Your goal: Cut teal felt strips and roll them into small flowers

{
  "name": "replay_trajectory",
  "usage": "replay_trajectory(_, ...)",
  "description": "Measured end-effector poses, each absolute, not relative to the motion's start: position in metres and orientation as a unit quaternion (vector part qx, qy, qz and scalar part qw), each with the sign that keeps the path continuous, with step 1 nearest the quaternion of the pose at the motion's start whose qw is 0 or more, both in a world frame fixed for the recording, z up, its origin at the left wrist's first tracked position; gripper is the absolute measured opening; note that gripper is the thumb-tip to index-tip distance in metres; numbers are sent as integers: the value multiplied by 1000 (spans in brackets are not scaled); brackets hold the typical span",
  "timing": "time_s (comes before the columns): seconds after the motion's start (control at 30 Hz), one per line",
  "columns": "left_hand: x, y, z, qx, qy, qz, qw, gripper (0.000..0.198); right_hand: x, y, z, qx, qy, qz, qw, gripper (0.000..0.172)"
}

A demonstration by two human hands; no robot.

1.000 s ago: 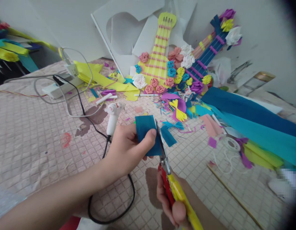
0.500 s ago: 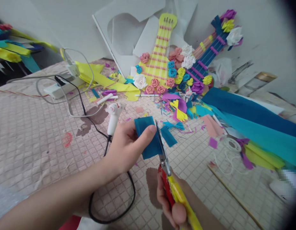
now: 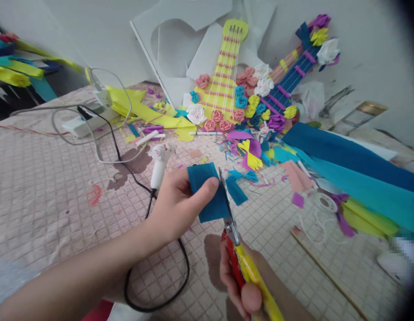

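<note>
Since the first picture we see that the blue paper piece (image 3: 212, 203) has tipped slightly, its lower left corner now hanging further down, while the scissors (image 3: 241, 254) have hardly shifted. The left hand (image 3: 176, 203) pinches that paper, thumb across its face and the other fingers mostly hidden behind; the right hand (image 3: 229, 281) is wrapped around the red and yellow handles. The narrow blades run along the paper's right edge, though we cannot tell whether that edge lies between them. The thumb tip sits just beside the blades, so a lean of the scissors to the left could nick it, we judge, and a loose pinch could let the paper twist and leave a crooked edge. Just beyond the blades lies a blue strip (image 3: 238, 191), which could get caught if they strayed forward. Near the left hand a white glue gun (image 3: 157, 171) rests on the worktop (image 3: 76, 191); its black cord (image 3: 188, 269) loops past the left forearm, and a sweep of that arm could drag it. Farther back, a yellow guitar shape (image 3: 223, 73) stands among paper flowers.
</note>
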State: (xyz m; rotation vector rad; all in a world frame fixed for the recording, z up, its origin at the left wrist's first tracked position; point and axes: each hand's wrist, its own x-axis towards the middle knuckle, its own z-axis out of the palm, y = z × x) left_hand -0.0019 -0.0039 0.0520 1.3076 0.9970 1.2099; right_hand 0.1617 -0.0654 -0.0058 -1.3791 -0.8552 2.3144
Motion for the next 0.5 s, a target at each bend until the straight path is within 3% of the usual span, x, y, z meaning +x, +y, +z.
replay_trajectory(0.5, -2, -3, 53, 547, 410, 519, 514, 27, 159, -60, -17, -491, -298, 809, 127, 50)
